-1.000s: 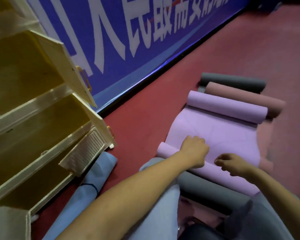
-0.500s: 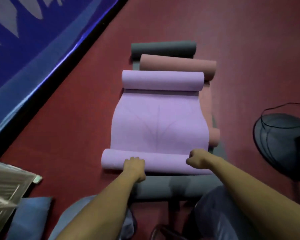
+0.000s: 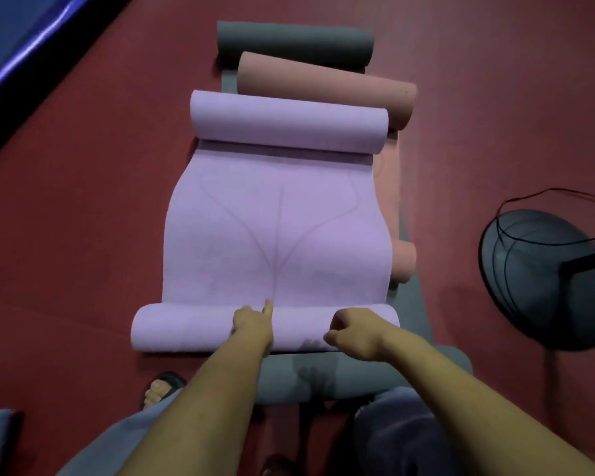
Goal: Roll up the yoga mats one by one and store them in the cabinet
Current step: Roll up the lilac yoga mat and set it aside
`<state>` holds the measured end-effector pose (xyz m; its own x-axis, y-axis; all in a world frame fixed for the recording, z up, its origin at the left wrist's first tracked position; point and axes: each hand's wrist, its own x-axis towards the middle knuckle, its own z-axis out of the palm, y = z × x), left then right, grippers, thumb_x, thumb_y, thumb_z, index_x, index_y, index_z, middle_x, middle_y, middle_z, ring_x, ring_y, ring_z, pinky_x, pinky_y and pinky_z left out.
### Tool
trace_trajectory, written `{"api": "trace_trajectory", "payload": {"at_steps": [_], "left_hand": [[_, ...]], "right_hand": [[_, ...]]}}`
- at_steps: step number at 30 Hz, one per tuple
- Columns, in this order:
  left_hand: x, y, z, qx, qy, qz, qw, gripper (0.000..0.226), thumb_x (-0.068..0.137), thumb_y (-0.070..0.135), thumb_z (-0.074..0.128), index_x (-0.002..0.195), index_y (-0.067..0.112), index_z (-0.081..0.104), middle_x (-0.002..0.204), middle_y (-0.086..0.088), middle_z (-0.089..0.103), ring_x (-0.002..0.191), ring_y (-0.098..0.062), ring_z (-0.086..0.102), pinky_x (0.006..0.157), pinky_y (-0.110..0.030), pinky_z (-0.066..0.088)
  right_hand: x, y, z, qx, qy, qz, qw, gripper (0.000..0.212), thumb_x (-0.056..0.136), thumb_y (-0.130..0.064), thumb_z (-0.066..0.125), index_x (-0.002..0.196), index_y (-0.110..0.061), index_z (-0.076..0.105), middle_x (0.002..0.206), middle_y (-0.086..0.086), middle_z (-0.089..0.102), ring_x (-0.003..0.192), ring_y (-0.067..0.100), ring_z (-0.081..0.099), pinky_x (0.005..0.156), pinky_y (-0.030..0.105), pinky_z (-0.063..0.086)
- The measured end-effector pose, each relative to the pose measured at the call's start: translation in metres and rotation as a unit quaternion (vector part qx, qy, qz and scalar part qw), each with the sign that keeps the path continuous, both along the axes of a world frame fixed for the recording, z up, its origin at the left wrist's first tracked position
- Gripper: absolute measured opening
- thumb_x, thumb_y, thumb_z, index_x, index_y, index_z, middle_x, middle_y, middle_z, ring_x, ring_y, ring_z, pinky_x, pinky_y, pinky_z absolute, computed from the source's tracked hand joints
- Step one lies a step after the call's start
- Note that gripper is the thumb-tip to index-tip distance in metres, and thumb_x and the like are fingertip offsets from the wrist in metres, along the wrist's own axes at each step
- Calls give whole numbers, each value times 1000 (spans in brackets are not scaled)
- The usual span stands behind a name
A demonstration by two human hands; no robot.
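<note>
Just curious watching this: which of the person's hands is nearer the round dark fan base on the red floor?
Right. The right hand rests on the purple mat's near roll, toward the round dark fan base; the left hand sits farther away, mid-roll.

Purple mat (image 3: 275,231): lies on the red floor (image 3: 83,218), curled into a roll at each end, flat between.
Left hand (image 3: 253,322): rests on the near roll, one finger pointing forward.
Right hand (image 3: 356,333): curled on the same roll, near its right end.
Pink mat (image 3: 327,85): beneath the purple one, its far end rolled.
Grey mat (image 3: 294,41): lowest, its roll farthest away.
Fan base (image 3: 543,280): on the floor to the right.
</note>
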<state>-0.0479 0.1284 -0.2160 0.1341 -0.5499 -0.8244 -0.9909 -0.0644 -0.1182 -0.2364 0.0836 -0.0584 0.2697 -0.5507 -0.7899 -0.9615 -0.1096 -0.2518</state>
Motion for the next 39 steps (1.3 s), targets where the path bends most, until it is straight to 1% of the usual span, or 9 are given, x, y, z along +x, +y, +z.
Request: {"api": "trace_trajectory", "payload": {"at_steps": [3, 6, 10, 13, 16, 20, 27, 33, 39], "left_hand": [[-13, -1, -1, 2, -17, -97, 995, 75, 89, 30, 71, 155, 14, 39, 159, -7, 35, 149, -34, 22, 119, -39, 24], [-21, 5, -10, 24, 22, -77, 997, 81, 88, 24, 74, 157, 8, 34, 170, -11, 9, 155, -41, 12, 124, -43, 22], [-18, 11, -5, -12, 22, -77, 997, 78, 85, 23, 73, 151, 6, 35, 147, -11, 48, 131, -30, 56, 109, -39, 39], [-13, 4, 7, -61, 18, -60, 996, 83, 86, 18, 68, 154, 7, 22, 138, -7, 59, 128, -28, 59, 105, -38, 39], [-12, -7, 29, -61, 20, -13, 998, 60, 90, 25, 62, 146, 19, 43, 143, -4, 57, 134, -25, 53, 108, -39, 35], [-25, -24, 80, -120, 34, 1, 992, 38, 91, 24, 56, 129, 25, 63, 135, 2, 64, 131, -22, 54, 106, -41, 30], [-45, 2, 187, -291, 23, -89, 952, 23, 82, 16, 54, 98, 23, 68, 109, 1, 69, 114, -24, 56, 87, -41, 27], [-17, 75, 231, -330, 56, -69, 940, 19, 84, 27, 62, 101, 20, 65, 114, 0, 61, 114, -27, 54, 86, -37, 38], [40, 136, 266, -268, -64, -56, 960, 30, 92, 30, 59, 118, 19, 68, 128, -5, 66, 122, -28, 60, 98, -35, 45]], "right_hand": [[-6, 0, 1, -6, 12, 2, 1000, 30, 95, -35, 53, 106, -12, 69, 112, 8, 69, 90, 24, 52, 72, 28, 39], [-9, 1, -2, -1, 20, 4, 1000, 32, 95, -37, 53, 107, -12, 70, 114, 10, 69, 90, 25, 51, 71, 29, 39], [-3, 4, 1, 24, 20, 4, 1000, 34, 96, -38, 53, 112, -13, 69, 122, 10, 67, 98, 27, 55, 74, 27, 37], [-2, 5, 14, 15, 40, 15, 999, 36, 98, -38, 51, 122, -14, 66, 131, 8, 63, 113, 28, 58, 73, 24, 34], [-2, 5, 14, -8, 24, 31, 999, 31, 96, -34, 54, 117, -13, 66, 128, 9, 65, 101, 29, 55, 63, 25, 37], [3, 14, 8, -78, -51, 55, 994, 38, 93, -24, 58, 129, -13, 56, 134, 12, 52, 120, 34, 53, 95, 37, 46], [-18, 30, 19, -242, -37, 130, 961, 81, 83, -34, 73, 151, -16, 33, 150, 8, 41, 143, 33, 32, 119, 42, 22], [-39, 60, 76, -299, -27, 157, 941, 26, 89, -23, 63, 115, -19, 64, 120, 10, 58, 111, 35, 57, 80, 35, 34], [-41, 101, 115, -392, -96, 211, 890, 22, 87, -8, 58, 106, -18, 62, 110, 8, 55, 99, 36, 58, 68, 39, 31]]}}
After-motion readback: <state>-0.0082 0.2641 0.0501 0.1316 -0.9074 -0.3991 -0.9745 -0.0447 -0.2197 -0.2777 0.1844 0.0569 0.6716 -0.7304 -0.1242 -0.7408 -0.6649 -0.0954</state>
